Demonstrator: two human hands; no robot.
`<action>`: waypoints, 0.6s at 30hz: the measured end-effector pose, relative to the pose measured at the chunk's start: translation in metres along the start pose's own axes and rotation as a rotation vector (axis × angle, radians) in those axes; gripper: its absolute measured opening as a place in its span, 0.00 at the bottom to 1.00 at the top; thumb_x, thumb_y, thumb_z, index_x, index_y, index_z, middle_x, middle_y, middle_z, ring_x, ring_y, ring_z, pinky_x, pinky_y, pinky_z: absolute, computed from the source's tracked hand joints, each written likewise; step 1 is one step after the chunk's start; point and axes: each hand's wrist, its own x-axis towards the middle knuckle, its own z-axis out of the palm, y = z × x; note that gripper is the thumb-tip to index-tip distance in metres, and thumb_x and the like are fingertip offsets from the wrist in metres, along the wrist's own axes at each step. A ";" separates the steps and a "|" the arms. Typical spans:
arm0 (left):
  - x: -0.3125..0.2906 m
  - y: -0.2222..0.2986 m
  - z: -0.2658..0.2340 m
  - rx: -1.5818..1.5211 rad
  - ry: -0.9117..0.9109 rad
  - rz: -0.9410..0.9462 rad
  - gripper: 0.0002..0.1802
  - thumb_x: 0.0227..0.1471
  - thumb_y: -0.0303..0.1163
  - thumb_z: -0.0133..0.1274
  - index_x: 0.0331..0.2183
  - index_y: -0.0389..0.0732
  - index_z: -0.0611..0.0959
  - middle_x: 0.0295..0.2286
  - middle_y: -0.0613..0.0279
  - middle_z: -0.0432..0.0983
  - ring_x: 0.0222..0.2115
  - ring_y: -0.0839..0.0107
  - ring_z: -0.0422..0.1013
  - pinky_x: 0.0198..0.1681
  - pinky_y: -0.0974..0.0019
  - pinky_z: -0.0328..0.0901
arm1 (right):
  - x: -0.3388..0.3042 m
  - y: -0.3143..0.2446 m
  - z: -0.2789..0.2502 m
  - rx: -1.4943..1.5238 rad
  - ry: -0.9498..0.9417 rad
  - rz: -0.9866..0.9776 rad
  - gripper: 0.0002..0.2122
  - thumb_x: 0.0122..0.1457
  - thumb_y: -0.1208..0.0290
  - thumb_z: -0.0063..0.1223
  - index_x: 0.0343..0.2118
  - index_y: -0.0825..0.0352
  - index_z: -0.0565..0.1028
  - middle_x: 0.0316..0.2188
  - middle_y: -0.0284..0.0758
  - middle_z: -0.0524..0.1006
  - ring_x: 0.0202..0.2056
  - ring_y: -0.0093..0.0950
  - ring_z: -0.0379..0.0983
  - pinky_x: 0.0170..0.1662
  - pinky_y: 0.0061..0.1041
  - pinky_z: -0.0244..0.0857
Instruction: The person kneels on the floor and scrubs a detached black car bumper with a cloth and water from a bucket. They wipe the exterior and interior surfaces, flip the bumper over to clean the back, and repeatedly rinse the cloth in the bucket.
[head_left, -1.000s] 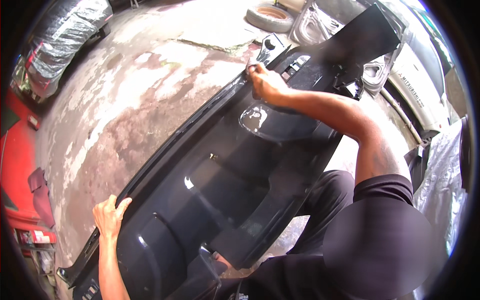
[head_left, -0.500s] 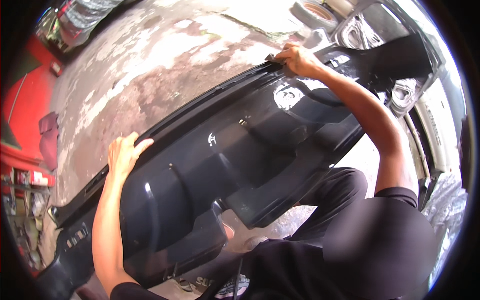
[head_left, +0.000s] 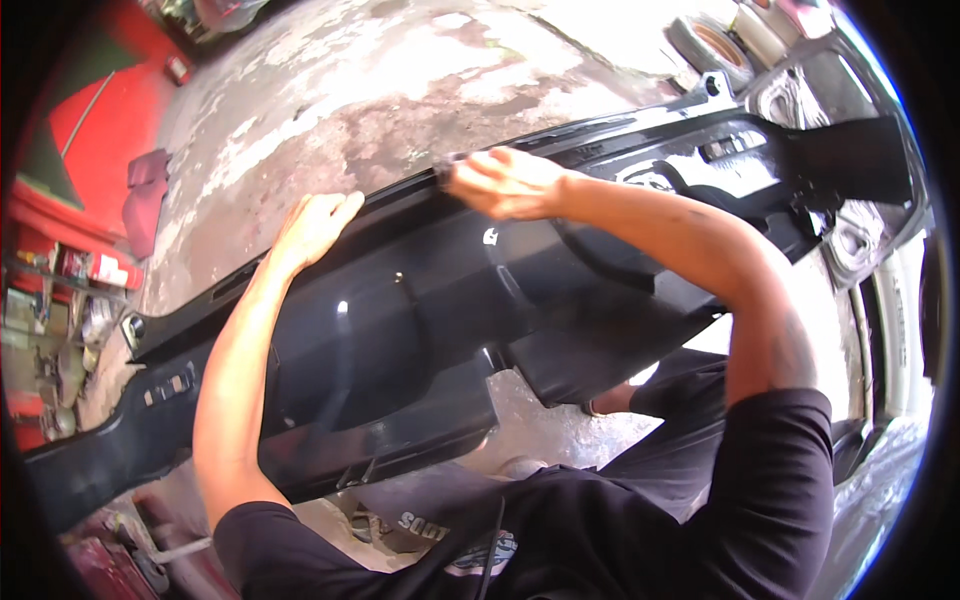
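A long, glossy black car panel [head_left: 450,345] lies slantwise in front of me, from lower left to upper right. My left hand [head_left: 310,232] is closed over its far edge, left of the middle; the fingertips are hidden behind the rim. Farther right, my right hand [head_left: 508,184] is closed on a small dark pad [head_left: 447,172]. That pad rests at the panel's far rim, and motion blurs it a little. White patches of glare show on the panel's right part, beneath my right forearm.
Beyond the panel stretches a worn concrete floor [head_left: 340,120]. A red panel [head_left: 120,110] stands at the left, above shelves with a red can [head_left: 112,270]. A tyre [head_left: 712,52] and a bare metal frame with coiled cord [head_left: 790,100] are at upper right.
My right hand has slid left along the far rim with the dark pad, nearer my left hand. My left hand stays on the edge. The view has shifted.
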 end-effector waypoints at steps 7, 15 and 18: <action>0.014 -0.036 0.013 -0.349 0.003 0.033 0.35 0.63 0.57 0.41 0.37 0.31 0.84 0.41 0.43 0.77 0.47 0.57 0.70 0.55 0.57 0.59 | -0.041 0.010 0.001 0.106 -0.287 0.119 0.22 0.49 0.72 0.52 0.48 0.74 0.73 0.46 0.45 0.69 0.41 0.34 0.72 0.34 0.27 0.76; 0.047 -0.071 0.034 -0.560 0.064 -0.013 0.41 0.60 0.64 0.39 0.38 0.31 0.86 0.39 0.41 0.80 0.47 0.58 0.72 0.56 0.57 0.60 | 0.145 -0.066 0.027 0.423 0.224 0.157 0.07 0.49 0.69 0.52 0.25 0.69 0.73 0.29 0.41 0.68 0.30 0.36 0.72 0.24 0.33 0.71; 0.022 -0.021 0.009 -0.462 0.020 -0.114 0.43 0.61 0.64 0.37 0.32 0.30 0.85 0.26 0.53 0.81 0.32 0.65 0.74 0.45 0.57 0.64 | 0.149 -0.063 0.021 0.304 0.164 0.080 0.09 0.50 0.66 0.53 0.21 0.67 0.78 0.32 0.41 0.72 0.32 0.35 0.75 0.27 0.33 0.73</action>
